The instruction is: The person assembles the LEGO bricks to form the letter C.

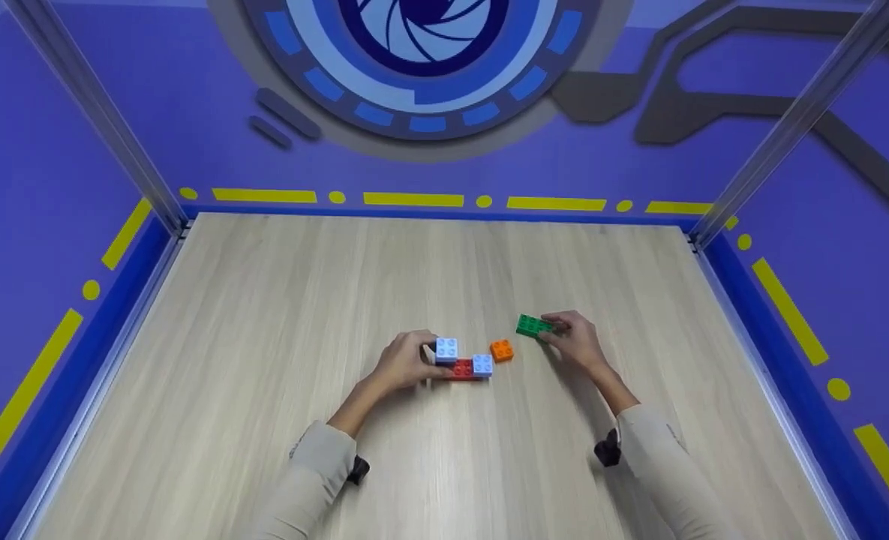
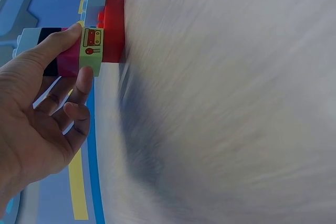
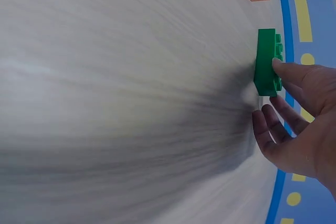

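My left hand point(image 1: 405, 361) grips a stack of toy building bricks at one end of a long red brick point(image 1: 462, 369). From the top, the left wrist view shows a light blue brick point(image 2: 27, 41), a black brick point(image 2: 49, 36), a magenta brick point(image 2: 69, 60) and a pale green printed brick point(image 2: 91, 51). Another light blue brick point(image 1: 482, 365) sits on the red brick's right end. To the right, my right hand point(image 1: 581, 343) pinches one end of a long green brick point(image 1: 532, 325) between thumb and fingers. Whether the green brick touches the table is unclear.
An orange brick point(image 1: 501, 350) lies on the table between the red and green bricks. The wood-grain table point(image 1: 429, 277) is bordered by blue walls point(image 1: 384, 169) at the back and sides, with metal posts point(image 1: 114, 127) at the rear corners.
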The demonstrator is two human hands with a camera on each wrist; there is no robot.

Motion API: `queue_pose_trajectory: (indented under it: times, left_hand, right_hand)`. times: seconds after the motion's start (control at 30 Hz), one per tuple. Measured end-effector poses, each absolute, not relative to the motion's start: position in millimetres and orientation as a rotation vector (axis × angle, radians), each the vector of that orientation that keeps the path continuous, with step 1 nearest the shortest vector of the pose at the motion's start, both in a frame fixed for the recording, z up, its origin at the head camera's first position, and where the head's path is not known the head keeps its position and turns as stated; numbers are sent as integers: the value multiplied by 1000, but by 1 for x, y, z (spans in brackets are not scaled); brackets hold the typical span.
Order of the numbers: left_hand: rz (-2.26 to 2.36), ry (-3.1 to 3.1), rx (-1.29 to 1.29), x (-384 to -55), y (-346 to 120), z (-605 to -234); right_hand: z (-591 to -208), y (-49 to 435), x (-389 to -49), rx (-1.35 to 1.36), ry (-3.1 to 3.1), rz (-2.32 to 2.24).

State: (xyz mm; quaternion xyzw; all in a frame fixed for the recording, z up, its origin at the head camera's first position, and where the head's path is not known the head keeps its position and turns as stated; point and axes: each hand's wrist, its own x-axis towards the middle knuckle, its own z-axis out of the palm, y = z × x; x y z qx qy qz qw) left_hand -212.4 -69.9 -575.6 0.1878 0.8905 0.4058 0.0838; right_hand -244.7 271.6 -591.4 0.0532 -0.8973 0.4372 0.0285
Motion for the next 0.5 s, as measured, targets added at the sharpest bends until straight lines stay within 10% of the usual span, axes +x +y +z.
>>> queue_pose_trajectory:
  times: [0.5]
  left_hand:
    - [1214,2656,537,-212,-70,-577]
  right_hand:
    - [-597,263,-245,152,-2827,1317]
